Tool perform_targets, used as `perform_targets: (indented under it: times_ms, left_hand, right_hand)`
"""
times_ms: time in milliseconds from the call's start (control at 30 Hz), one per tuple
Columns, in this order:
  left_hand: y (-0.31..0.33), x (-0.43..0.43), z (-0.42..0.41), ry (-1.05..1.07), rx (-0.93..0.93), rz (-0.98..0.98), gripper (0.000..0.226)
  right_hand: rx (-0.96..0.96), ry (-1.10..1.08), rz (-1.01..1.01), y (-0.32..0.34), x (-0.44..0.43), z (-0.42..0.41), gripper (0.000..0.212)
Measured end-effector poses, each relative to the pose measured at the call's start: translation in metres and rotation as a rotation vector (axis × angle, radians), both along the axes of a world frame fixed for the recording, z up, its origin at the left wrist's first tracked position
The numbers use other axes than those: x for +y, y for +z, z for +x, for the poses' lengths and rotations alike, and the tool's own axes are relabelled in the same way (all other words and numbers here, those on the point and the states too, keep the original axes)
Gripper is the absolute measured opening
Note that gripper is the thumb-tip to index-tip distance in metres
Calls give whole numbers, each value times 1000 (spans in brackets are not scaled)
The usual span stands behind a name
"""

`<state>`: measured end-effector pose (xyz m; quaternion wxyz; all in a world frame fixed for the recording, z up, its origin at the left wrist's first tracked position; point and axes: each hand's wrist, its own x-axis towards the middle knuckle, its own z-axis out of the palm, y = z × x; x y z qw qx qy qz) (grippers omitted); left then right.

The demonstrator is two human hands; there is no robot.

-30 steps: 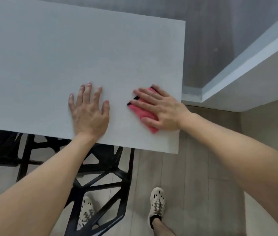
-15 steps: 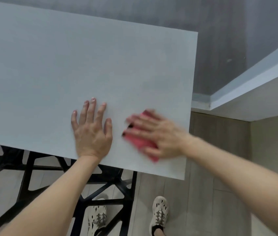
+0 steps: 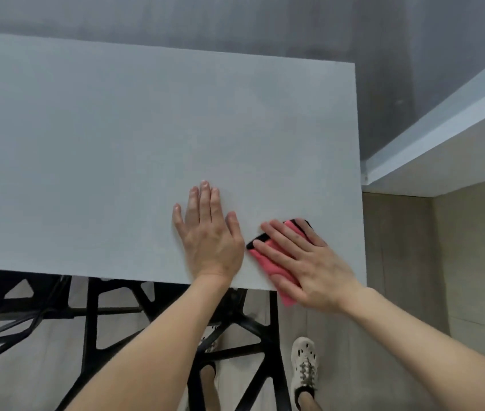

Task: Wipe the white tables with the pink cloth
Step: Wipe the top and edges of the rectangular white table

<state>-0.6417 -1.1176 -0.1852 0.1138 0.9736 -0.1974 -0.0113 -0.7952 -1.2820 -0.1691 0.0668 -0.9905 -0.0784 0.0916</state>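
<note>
The soft, light folded pink cloth (image 3: 277,262) probably slides easily under the flat, spread right hand (image 3: 303,262); the left hand (image 3: 208,238) presses open-palmed on the smooth white tabletop (image 3: 116,143).

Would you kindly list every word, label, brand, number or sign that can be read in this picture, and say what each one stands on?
None: no readable text appears anywhere in the head view.
The white table, the pink cloth with its black edge, the black table frame and the pale shoe show no lettering or logo that can be made out.
</note>
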Motion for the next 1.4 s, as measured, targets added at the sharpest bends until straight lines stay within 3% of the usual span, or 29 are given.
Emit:
perform_targets:
  times_ms: [100,200,267,400,500,567,667,767,900,967,1167,1267,1400]
  left_hand:
    - [14,11,9,-84,74,-28,65]
    - [30,44,34,-288,181,-53,57]
    - [46,69,63,-359,283,-103,53]
    - [67,105,128,-219,309,21,77]
    - [75,122,169,-71,353,180,122]
    - [78,121,190,-78,392,328,150]
    - [78,105,209,-110,476,431,170]
    - [76,96,222,-150,505,490,178]
    - [75,98,225,-196,469,506,179]
    - [74,97,224,-204,455,517,181]
    - [73,95,224,-225,430,546,181]
    - [75,93,223,-236,432,553,182]
    - [79,93,223,-239,444,551,180]
  right_hand:
    - [8,-183,-57,-1,-38,18,72]
    - [-94,-854,-95,-16,-46,85,74]
    - [-135,-1079,-74,-21,-12,146,74]
    - [-157,-667,12,-16,113,252,71]
    - [-62,-398,45,-10,148,266,70]
    - [-51,-364,52,-14,120,238,71]
    - [-69,-597,-18,-16,42,161,74]
    - [-19,-917,-77,-11,-28,104,78]
    - [-77,-1280,-127,-17,-32,150,82]
    - [-91,-1226,-107,-17,-9,216,82]
    - [-69,-557,13,-8,97,409,71]
    - [-70,-428,15,-10,73,393,70]
    - [-47,-765,-63,-11,-22,269,76]
